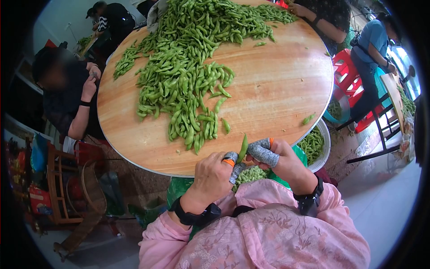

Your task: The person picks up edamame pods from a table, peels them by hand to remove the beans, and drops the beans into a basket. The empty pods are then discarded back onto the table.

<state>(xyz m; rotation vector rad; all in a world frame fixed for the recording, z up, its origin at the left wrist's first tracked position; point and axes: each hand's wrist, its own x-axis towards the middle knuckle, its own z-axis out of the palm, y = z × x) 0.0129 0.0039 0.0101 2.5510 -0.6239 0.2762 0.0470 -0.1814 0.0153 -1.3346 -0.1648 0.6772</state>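
Near the front edge of the round wooden table [268, 89], a green bean pod [243, 149] stands nearly upright between my two hands. My left hand [214, 172] has its fingers closed at the pod's lower left side. From the right, my right hand [282, 159] pinches the same pod with its thumb and fingertips. Grey finger covers and orange bands are on fingers of both hands. Shelled beans [251, 175] lie just below my hands, in a container mostly hidden. A large heap of pods [183, 71] covers the table's upper left part.
A white basket of pods [316, 145] stands beside the table at the right. One person [67, 89] sits at the left, and another's arm [320, 22] rests at the far right edge. Red stools [347, 71] and a wooden chair [58, 179] stand around.
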